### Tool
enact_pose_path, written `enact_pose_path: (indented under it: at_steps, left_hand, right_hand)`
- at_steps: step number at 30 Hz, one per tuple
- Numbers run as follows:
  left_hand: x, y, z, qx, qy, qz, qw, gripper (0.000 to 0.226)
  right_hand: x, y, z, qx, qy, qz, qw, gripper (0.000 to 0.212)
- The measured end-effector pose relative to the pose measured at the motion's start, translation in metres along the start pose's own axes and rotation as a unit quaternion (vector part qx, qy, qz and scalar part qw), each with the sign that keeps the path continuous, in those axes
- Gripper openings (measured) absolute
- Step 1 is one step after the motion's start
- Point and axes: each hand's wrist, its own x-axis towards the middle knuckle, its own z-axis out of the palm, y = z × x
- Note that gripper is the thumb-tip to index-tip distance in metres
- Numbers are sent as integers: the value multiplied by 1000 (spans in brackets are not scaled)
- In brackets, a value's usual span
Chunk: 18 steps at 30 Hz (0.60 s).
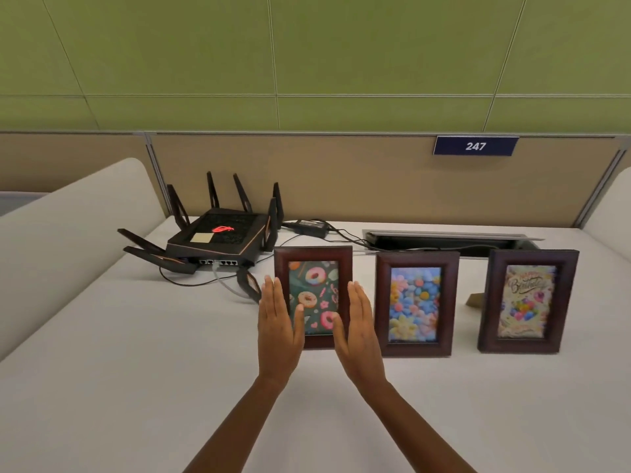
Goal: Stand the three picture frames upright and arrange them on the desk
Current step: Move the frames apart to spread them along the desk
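Observation:
Three dark wooden picture frames stand upright in a row on the white desk (136,370). The left frame (313,255) shows doughnuts, the middle frame (417,303) shows flowers, the right frame (527,302) shows a birthday picture. My left hand (278,322) is flat with straight fingers along the doughnut frame's left edge. My right hand (358,327) is flat along its right edge. Both hands flank that frame; whether the palms press it I cannot tell.
A black router (218,237) with several antennas sits at the back left, with cables and a power brick (312,227) behind the frames. A cable slot (454,237) runs along the back. A beige partition with a "247" sign (475,146) bounds the desk.

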Motion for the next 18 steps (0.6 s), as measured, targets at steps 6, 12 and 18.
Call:
enact_pose_path:
  at_steps: [6, 12, 18]
  left_hand:
    - [-18, -21, 5, -76, -59, -101, 990, 61]
    - [-25, -32, 9, -119, -111, -147, 976, 56]
    - [-16, -35, 12, -131, -112, -214, 962, 46]
  right_hand:
    - [-7, 11, 15, -15, 3, 102, 995, 62]
    - [-7, 25, 19, 11, -51, 206, 977, 63]
    - [-4, 32, 19, 61, -106, 245, 962, 53]
